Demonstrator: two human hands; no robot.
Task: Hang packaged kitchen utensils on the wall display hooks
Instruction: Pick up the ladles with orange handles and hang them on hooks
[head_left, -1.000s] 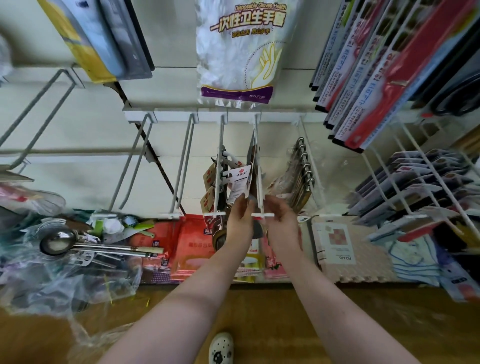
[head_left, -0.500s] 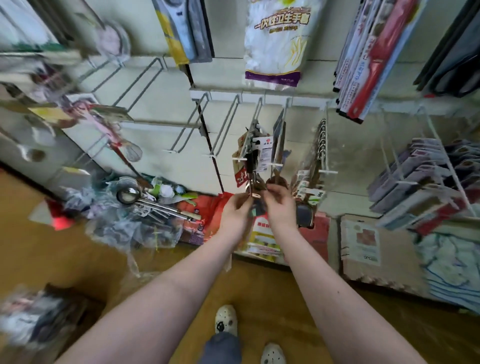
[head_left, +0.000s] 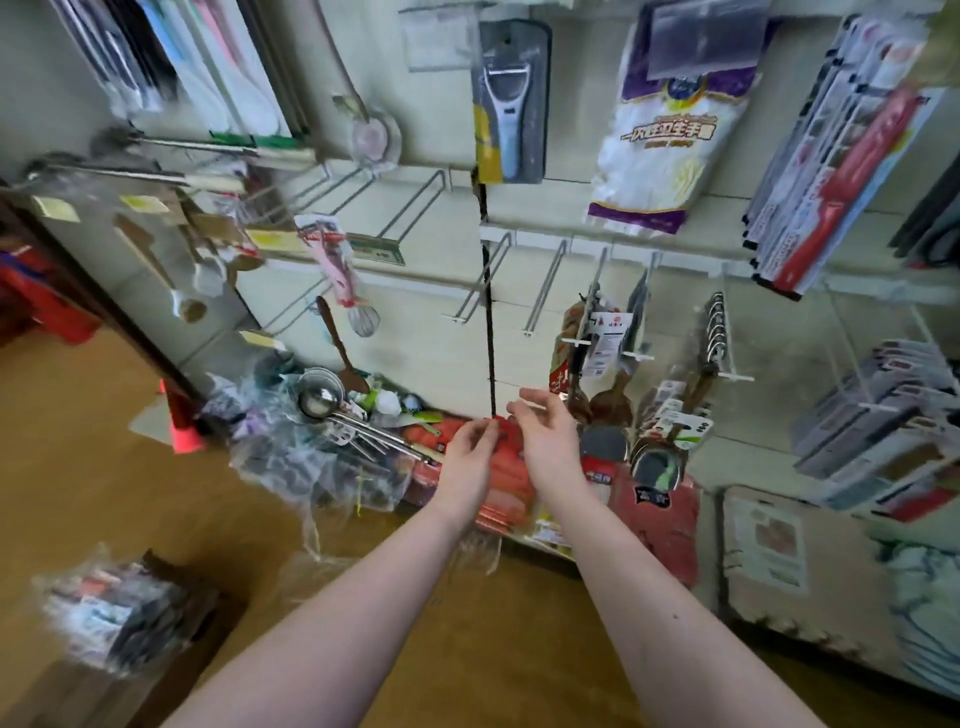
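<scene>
My left hand (head_left: 470, 457) and my right hand (head_left: 548, 436) hover side by side, low before the wall, fingers loosely spread and holding nothing. Just right of my right hand, packaged wooden-handled utensils (head_left: 597, 358) with card tags hang from a white double hook (head_left: 602, 312). More packaged utensils (head_left: 680, 415) hang from the hook to their right. Two bare white hooks (head_left: 480, 283) (head_left: 543, 291) stick out of the wall above my hands. A pile of steel ladles in plastic wrap (head_left: 332, 410) lies on the floor left of my left hand.
A peeler pack (head_left: 509, 104), a bag of disposable gloves (head_left: 660, 140) and red boxed goods (head_left: 831, 171) hang higher up. Red packets (head_left: 654, 514) lean against the wall base. A wrapped bundle (head_left: 119, 608) lies on the wooden floor at the lower left.
Both hands have let go of the utensils on the hook and dropped down and left, away from it. My view has swung left and pulled back.
</scene>
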